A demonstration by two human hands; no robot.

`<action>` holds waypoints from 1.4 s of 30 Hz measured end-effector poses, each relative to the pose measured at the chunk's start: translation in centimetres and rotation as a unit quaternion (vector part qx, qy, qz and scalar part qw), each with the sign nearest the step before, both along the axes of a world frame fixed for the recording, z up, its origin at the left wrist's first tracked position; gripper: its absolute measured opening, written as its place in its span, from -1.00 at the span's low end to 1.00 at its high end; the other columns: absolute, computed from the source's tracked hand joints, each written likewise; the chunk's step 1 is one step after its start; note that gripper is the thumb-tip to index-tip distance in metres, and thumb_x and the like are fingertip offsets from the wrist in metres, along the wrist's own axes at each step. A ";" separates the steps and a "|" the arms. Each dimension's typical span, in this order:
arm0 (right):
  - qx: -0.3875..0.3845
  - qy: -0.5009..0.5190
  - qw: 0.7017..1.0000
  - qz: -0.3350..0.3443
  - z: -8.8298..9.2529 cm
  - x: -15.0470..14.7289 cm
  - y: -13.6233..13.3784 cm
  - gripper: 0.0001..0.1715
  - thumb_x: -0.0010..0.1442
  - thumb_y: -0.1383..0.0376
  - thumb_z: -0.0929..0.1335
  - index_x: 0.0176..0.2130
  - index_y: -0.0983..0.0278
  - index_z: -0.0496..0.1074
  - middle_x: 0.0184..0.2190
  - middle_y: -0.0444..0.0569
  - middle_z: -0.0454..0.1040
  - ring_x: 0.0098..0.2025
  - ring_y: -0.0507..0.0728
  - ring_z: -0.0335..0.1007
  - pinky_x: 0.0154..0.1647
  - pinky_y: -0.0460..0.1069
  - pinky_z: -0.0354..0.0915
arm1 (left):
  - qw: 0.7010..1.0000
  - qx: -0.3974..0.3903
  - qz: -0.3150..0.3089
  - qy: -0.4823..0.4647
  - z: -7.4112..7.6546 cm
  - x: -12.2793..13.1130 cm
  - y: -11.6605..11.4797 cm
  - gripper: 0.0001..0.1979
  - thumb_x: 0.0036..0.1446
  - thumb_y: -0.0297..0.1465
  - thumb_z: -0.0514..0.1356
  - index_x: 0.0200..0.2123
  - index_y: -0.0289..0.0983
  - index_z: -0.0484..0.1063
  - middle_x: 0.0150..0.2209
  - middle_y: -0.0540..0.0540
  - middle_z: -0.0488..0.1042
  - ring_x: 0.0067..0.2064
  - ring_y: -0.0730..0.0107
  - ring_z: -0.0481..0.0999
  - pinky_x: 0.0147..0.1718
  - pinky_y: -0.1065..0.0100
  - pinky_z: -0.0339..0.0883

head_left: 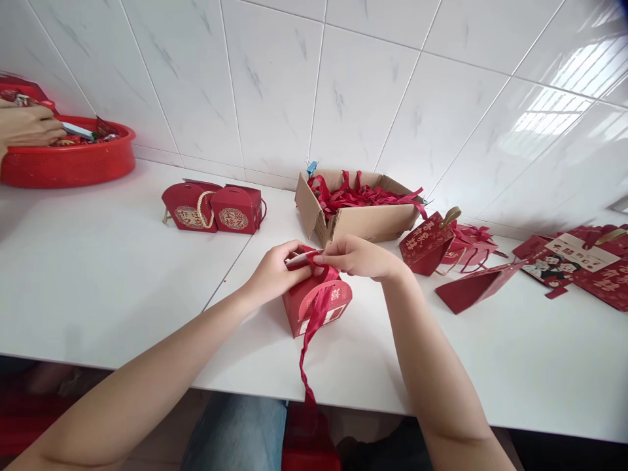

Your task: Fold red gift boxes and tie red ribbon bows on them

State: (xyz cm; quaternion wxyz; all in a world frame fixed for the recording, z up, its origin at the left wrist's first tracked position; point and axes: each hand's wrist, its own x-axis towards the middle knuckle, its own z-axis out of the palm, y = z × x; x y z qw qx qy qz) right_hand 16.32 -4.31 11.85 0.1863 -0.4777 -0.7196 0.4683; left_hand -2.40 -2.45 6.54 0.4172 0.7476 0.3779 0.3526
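A small red gift box [300,302] stands on the white table in front of me. A dark red ribbon [320,310] passes at its top, and one end hangs down over the table's front edge. My left hand [280,269] is closed on the top of the box, at its raised flap. With thumb and fingers pinched, my right hand [356,256] grips the ribbon at the top of the box. The far side of the box and some of my fingertips are hidden.
Behind the box is a cardboard box [375,226] full of red ribbons. Two red gift boxes [238,212] stand left. Red boxes and bags [426,243] lie right. At far left, another person's hand [32,125] reaches into a red basin [73,167] of small packets.
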 end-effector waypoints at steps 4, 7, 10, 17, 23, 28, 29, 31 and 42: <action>0.021 -0.011 0.999 -0.026 -0.1 0.0 0.0 -0.40 0.05 -0.09 0.37 -0.66 0.29 0.19 -0.66 -0.24 0.03 -0.58 -0.08 -0.10 -0.54 -0.06 -0.14 | 1.000 -0.012 -0.007 -0.021 0.1 -0.1 -0.1 -0.82 -0.01 -0.35 0.18 -0.30 -0.26 0.43 -0.30 -0.03 0.50 -0.22 0.26 0.47 -0.27 0.34 0.30; 0.041 -0.022 0.998 -0.045 -0.2 -0.1 0.0 -0.38 0.05 -0.09 0.37 -0.68 0.28 0.16 -0.68 -0.25 -0.01 -0.59 -0.09 -0.15 -0.56 -0.05 -0.19 | 0.996 -0.048 -0.030 -0.069 0.1 -0.2 -0.1 -0.83 -0.03 -0.41 0.12 -0.32 -0.28 0.43 -0.36 -0.01 0.48 -0.29 0.31 0.44 -0.34 0.37 0.27; 0.059 -0.033 0.995 -0.069 -0.1 -0.4 -0.1 -0.36 0.04 -0.09 0.38 -0.69 0.27 0.09 -0.68 -0.26 -0.07 -0.60 -0.09 -0.21 -0.57 -0.04 -0.23 | 0.987 -0.070 -0.052 -0.138 0.1 -0.2 -0.1 -0.80 0.08 -0.30 0.12 -0.35 -0.30 0.45 -0.37 -0.04 0.49 -0.27 0.29 0.45 -0.29 0.35 0.29; 0.119 -0.051 0.986 -0.109 0.0 -1.1 -0.5 -0.30 0.04 -0.12 0.36 -0.70 0.26 0.00 -0.67 -0.24 -0.12 -0.59 -0.08 -0.24 -0.59 -0.04 -0.24 | 0.976 -0.106 0.001 -0.192 0.3 0.0 -0.2 -0.70 0.13 -0.17 0.20 -0.45 -0.29 0.49 -0.39 -0.03 0.48 -0.25 0.34 0.45 -0.23 0.39 0.29; 0.193 -0.035 0.964 -0.180 -0.3 -1.0 -0.3 -0.39 -0.01 -0.15 0.39 -0.64 0.27 0.20 -0.64 -0.20 0.10 -0.55 -0.05 -0.03 -0.56 -0.08 -0.05 | 0.965 -0.116 0.059 -0.230 0.3 -0.1 0.1 -0.77 0.05 -0.25 0.27 -0.51 -0.29 0.49 -0.43 -0.02 0.46 -0.30 0.39 0.41 -0.32 0.42 0.26; 0.145 0.053 0.980 -0.126 -0.3 -1.2 0.0 -0.44 0.09 -0.15 0.31 -0.47 0.30 0.40 -0.52 -0.13 0.33 -0.46 -0.01 0.17 -0.46 -0.08 0.08 | 0.945 -0.134 0.040 -0.297 0.3 -0.4 0.8 -0.78 0.08 -0.23 0.26 -0.44 -0.28 0.52 -0.43 -0.03 0.48 -0.35 0.42 0.43 -0.36 0.41 0.27; 0.116 0.067 0.986 -0.097 -0.3 -1.2 0.0 -0.44 0.09 -0.15 0.31 -0.47 0.30 0.40 -0.55 -0.15 0.30 -0.49 -0.03 0.14 -0.49 -0.09 0.06 | 0.939 -0.144 0.032 -0.312 0.3 -0.4 0.9 -0.77 0.07 -0.22 0.26 -0.42 -0.29 0.53 -0.43 -0.04 0.49 -0.36 0.42 0.44 -0.37 0.41 0.27; 0.076 0.088 0.991 -0.061 -0.3 -1.3 0.0 -0.46 0.07 -0.13 0.33 -0.47 0.30 0.41 -0.59 -0.20 0.25 -0.54 -0.06 0.07 -0.52 -0.09 0.00 | 0.924 -0.167 0.022 -0.344 0.4 -0.6 1.3 -0.76 0.05 -0.20 0.28 -0.41 -0.29 0.52 -0.43 -0.04 0.51 -0.39 0.43 0.47 -0.43 0.42 0.26; 0.180 0.081 0.970 -0.141 -1.2 -1.7 0.8 -0.81 0.09 0.19 0.34 -0.43 0.29 0.40 -0.47 -0.13 0.43 -0.41 0.03 0.32 -0.35 -0.04 0.24 | 0.947 -0.044 -0.042 -0.315 0.3 -1.4 1.4 -0.56 0.07 -0.09 0.25 -0.01 -0.15 0.40 -0.07 -0.14 0.47 0.03 0.18 0.42 -0.22 0.34 0.31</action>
